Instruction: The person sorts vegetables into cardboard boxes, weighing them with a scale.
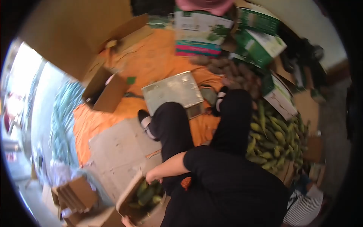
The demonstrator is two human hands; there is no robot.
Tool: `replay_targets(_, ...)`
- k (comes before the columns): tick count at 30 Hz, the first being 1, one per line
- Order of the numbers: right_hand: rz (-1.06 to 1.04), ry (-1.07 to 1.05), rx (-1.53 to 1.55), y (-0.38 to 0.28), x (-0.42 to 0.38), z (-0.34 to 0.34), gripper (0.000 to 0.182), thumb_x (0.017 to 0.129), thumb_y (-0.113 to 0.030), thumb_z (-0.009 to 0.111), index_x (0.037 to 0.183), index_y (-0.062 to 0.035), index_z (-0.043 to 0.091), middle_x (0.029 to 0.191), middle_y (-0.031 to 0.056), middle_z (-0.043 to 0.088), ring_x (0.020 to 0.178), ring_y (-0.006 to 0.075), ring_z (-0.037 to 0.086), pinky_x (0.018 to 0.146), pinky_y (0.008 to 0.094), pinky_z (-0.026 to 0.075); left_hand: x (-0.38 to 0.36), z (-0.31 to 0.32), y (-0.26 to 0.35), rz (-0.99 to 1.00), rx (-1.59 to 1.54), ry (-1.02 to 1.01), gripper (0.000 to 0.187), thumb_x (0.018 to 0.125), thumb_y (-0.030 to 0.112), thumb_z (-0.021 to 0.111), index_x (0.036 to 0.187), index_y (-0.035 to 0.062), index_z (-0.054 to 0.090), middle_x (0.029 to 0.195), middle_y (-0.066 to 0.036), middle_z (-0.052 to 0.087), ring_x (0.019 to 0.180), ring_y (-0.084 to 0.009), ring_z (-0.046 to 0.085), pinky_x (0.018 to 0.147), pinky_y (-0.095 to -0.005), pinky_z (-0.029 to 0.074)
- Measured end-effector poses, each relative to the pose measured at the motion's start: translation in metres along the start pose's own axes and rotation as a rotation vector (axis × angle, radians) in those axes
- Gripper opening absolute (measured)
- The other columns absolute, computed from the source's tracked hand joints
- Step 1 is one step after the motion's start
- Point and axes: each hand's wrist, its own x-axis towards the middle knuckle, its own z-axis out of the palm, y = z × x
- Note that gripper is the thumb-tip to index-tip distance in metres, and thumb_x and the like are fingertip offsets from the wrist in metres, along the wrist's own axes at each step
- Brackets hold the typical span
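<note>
I sit on the floor in black clothes with my legs stretched ahead. My left hand (153, 177) reaches down to my left and is curled over the rim of an open cardboard box (127, 196) holding several green vegetables (146, 193). A bit of skin (126, 221) shows at the box's lower corner; I cannot tell whose it is. My right hand is out of view.
A metal scale tray (172, 90) lies on an orange cloth (162, 60) beyond my feet. A heap of corn cobs (274, 140) is at my right, with brown tubers (227, 70) and green-and-white cartons (261, 45) behind. An empty open box (106, 90), flattened cardboard (121, 147) and stacked cardboard (75, 195) lie left.
</note>
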Motion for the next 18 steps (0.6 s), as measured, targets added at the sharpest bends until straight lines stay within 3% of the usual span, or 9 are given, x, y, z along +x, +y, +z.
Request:
replay_targets(2,0.151,0.017,0.181,-0.008,0.022,-0.002,0.042,0.083,-0.026,0.064,0.114,0.0009,0.055,0.103,0.0222,0.061,0.086,0.0296,0.063,0.068,0.0474,0.055,0.020,0.021,0.024,0.089,0.054,-0.015,0.018,0.086,0.015,0.052,0.085,0.0005,0.063,0.075,-0.011,0.060,0.069,-0.0205,0.057,0.062,-0.0369,0.045)
replay_targets(5,0.070,0.099,0.224,-0.015,0.024,-0.026,0.039,0.079,-0.024,0.067,0.109,-0.0001,0.060,0.094,0.0178,0.065,0.083,0.0252,0.063,0.065,0.0421,0.054,0.034,0.038,0.043,0.204,0.078,0.037,0.017,0.085,0.013,0.052,0.086,-0.0004,0.063,0.077,-0.012,0.061,0.071,-0.0220,0.057,0.064,-0.0372,0.046)
replay_targets(10,-0.465,0.236,0.311,-0.037,-0.013,-0.030,0.027,0.074,-0.008,0.063,0.099,-0.0006,0.063,0.078,0.0091,0.066,0.067,0.0180,0.062,0.055,0.0306,0.048,0.026,0.041,0.061,0.353,0.096,0.198,0.017,0.084,0.010,0.053,0.088,-0.0018,0.063,0.080,-0.014,0.062,0.074,-0.0246,0.058,0.068,-0.0377,0.046)
replay_targets(11,-0.469,0.246,0.311,-0.043,-0.031,-0.033,0.027,0.074,-0.008,0.063,0.099,-0.0006,0.063,0.078,0.0091,0.066,0.067,0.0180,0.062,0.055,0.0306,0.048,0.023,0.041,0.070,0.387,0.096,0.235,0.017,0.084,0.010,0.053,0.089,-0.0021,0.063,0.081,-0.015,0.062,0.075,-0.0251,0.059,0.069,-0.0378,0.047)
replay_targets(13,-0.709,0.232,0.369,-0.050,-0.077,-0.046,0.026,0.074,-0.006,0.061,0.099,0.0007,0.062,0.076,0.0088,0.065,0.062,0.0157,0.060,0.054,0.0281,0.047,0.020,0.041,0.085,0.454,0.099,0.310,0.017,0.083,0.009,0.053,0.090,-0.0027,0.064,0.082,-0.016,0.062,0.076,-0.0262,0.059,0.070,-0.0380,0.047)
replay_targets(18,-1.026,0.535,0.291,-0.028,-0.197,-0.118,0.024,0.080,-0.009,0.061,0.101,0.0021,0.061,0.080,0.0078,0.065,0.068,0.0131,0.060,0.062,0.0282,0.050,0.016,0.027,0.118,0.623,0.111,0.513,0.017,0.082,0.006,0.054,0.092,-0.0041,0.064,0.085,-0.018,0.063,0.079,-0.0287,0.060,0.074,-0.0385,0.048)
